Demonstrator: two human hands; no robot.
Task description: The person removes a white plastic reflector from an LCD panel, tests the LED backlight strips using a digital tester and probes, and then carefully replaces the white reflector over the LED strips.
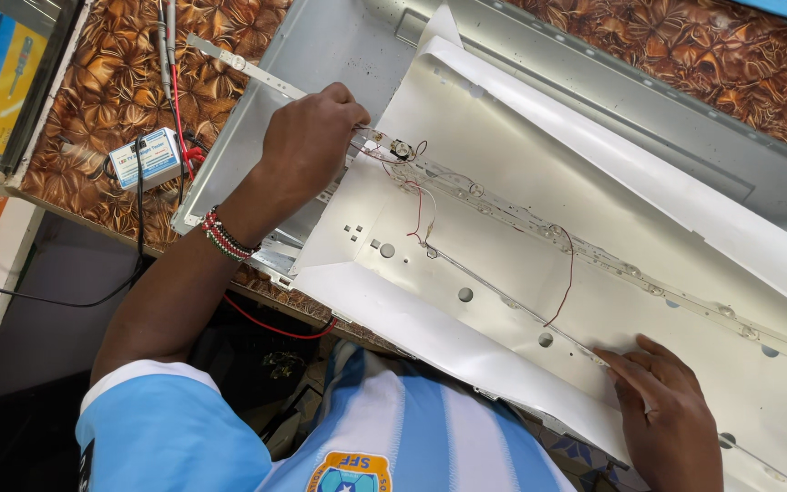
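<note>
Left hand (307,137) pinches the light strip's (539,223) end at 11 o'clock on the white sheet (466,137). Right hand (671,415), fingers flat and together, presses the thinner strip (503,296) at 4 o'clock. Small tester box (148,158) at 9.

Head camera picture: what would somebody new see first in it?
First the big white reflector sheet, lying slantwise across the brown patterned table. The left hand pinches thin red wires at its top end, and the right hand presses on a light strip near the bottom right.
</note>
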